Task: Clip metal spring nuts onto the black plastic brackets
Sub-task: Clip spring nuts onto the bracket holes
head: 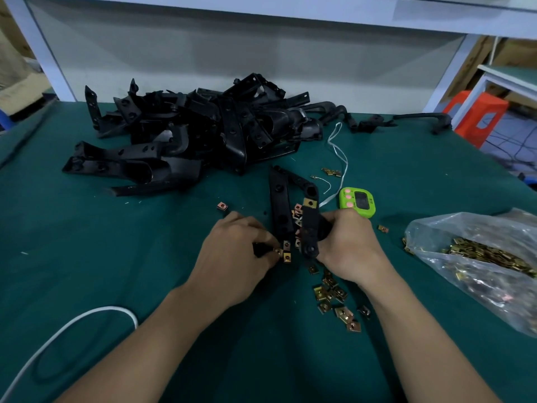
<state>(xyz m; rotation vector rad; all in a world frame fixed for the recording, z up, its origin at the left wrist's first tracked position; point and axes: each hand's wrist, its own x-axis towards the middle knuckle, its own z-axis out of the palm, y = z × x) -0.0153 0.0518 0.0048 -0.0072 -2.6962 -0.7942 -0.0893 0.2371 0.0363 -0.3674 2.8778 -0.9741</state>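
Note:
My right hand (353, 247) grips a black plastic bracket (310, 228) held upright over the green mat; a brass spring nut (309, 203) sits clipped on its top end. My left hand (238, 257) pinches a spring nut (279, 252) at the lower end of a second black bracket (280, 207) lying on the mat, next to another nut (287, 257). Loose spring nuts (337, 295) lie scattered below my right hand. A big pile of black brackets (186, 132) fills the back of the table.
A clear plastic bag (479, 266) of spring nuts lies at the right. A green timer (359, 201) stands behind my right hand, with white string (340, 152) beyond it. A white cable (66, 330) curves at the lower left. One stray nut (222, 206) lies left of the brackets.

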